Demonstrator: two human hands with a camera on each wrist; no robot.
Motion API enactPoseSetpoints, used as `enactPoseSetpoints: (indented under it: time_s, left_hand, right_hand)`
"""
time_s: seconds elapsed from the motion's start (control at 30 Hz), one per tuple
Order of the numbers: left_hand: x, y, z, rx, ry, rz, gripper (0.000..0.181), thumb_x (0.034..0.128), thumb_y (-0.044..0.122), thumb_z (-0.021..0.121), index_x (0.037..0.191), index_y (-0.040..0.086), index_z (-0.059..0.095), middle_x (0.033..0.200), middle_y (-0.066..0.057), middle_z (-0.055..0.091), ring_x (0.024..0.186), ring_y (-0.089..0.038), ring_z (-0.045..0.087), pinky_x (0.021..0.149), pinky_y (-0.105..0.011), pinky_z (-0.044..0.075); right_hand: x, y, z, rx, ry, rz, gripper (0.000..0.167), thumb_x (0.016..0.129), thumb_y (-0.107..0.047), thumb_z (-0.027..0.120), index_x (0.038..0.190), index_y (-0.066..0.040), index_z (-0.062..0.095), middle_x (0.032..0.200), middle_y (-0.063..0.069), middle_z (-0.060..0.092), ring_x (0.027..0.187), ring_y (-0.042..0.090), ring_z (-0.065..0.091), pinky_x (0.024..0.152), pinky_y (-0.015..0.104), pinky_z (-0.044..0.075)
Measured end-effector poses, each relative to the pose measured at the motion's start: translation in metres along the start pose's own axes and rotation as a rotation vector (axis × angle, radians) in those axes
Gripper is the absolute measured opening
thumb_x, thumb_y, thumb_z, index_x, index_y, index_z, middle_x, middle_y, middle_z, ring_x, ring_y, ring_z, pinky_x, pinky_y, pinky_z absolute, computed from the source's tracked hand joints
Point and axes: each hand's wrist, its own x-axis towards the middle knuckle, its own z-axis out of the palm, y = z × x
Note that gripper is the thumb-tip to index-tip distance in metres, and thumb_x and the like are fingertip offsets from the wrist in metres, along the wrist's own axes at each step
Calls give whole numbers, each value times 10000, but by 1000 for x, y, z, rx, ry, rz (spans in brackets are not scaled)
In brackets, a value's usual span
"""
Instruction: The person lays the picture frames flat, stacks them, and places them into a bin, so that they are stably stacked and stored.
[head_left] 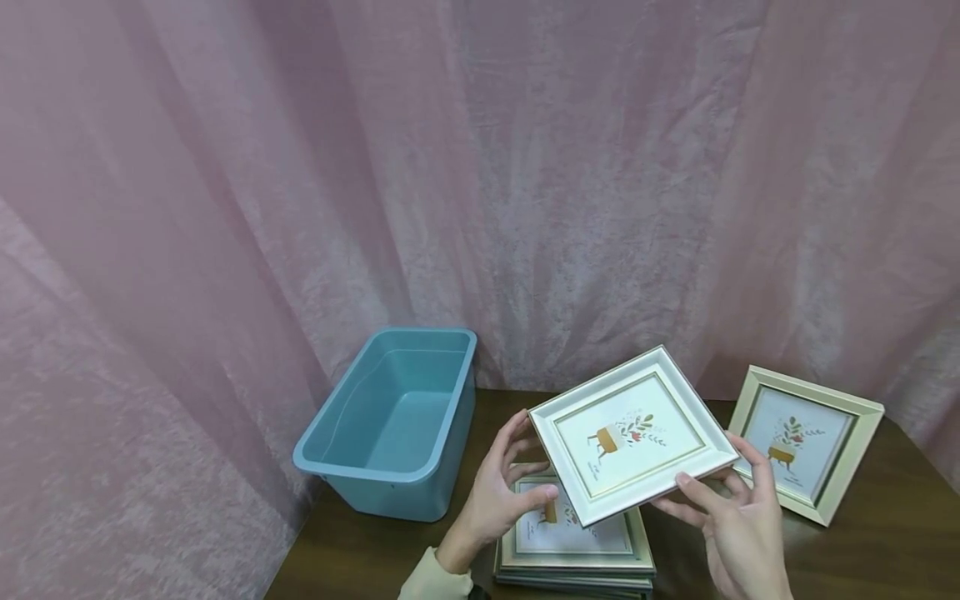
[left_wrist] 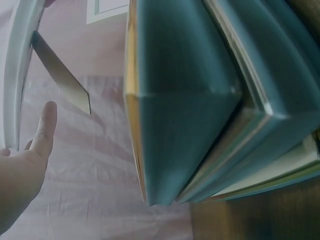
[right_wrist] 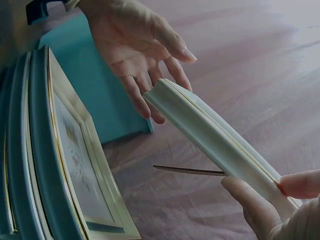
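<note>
My right hand [head_left: 738,517] pinches a white picture frame [head_left: 633,437] by its lower right corner, thumb on the front edge. The frame is held tilted in the air, its print of a plant pot and leaves facing up. At its left corner my left hand [head_left: 498,492] has its fingers spread, the thumb apart from the frame; whether the fingertips touch it I cannot tell. The frame's stand leg [right_wrist: 190,171] sticks out from the back in the right wrist view. Below lies a stack of similar frames [head_left: 577,562], partly hidden by the held one.
A blue plastic bin [head_left: 360,477] stands on the left of the dark wooden table [head_left: 885,533]. On the right another cream picture frame [head_left: 802,442] stands upright, leaning back. A pink curtain [head_left: 570,183] hangs behind the table.
</note>
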Motion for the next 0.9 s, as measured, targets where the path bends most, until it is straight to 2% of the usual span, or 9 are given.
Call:
enactPoseSetpoints:
  time_s: [0.13,0.33,0.6,0.73,0.9]
  left_hand:
    - [1,-1,1,-5,27,-2,959,969,188,846,1714,74,253,1686,-273,358,1384,-88,572,1083,-350,613]
    - [4,0,5,-8,86,-49,908,985,168,820,1703,88,269,1685,-241,370,1358,-63,573,1064,-273,597]
    - [7,2,9,25,137,-75,836,1007,152,795,1689,102,315,1606,-219,485,1341,-50,589,1041,-287,583]
    - [8,0,8,20,126,-87,832,1006,151,791,1688,104,318,1602,-213,494,1358,-67,581,1056,-276,562]
    - [9,-9,3,-29,68,-105,826,1024,215,751,1700,99,291,1579,-240,506,1318,-146,597,1086,-275,524]
  right_hand:
    - [-3,1,3,-25,35,26,795,963,183,680,1502,-317,377,1187,-22,666,972,167,805,736,464,693]
    - [-6,2,7,-30,62,39,812,950,191,690,1498,-321,378,1182,-26,670,963,167,807,733,462,693]
    - [-11,5,9,-67,75,42,839,941,185,706,1519,-314,359,1155,-33,693,942,173,809,726,445,693]
    - [-14,6,9,-60,81,49,848,943,186,702,1519,-331,356,1176,-24,671,952,172,805,729,445,693]
    - [-16,7,8,-51,84,57,862,936,189,708,1525,-332,357,1206,-16,641,967,169,799,728,454,692]
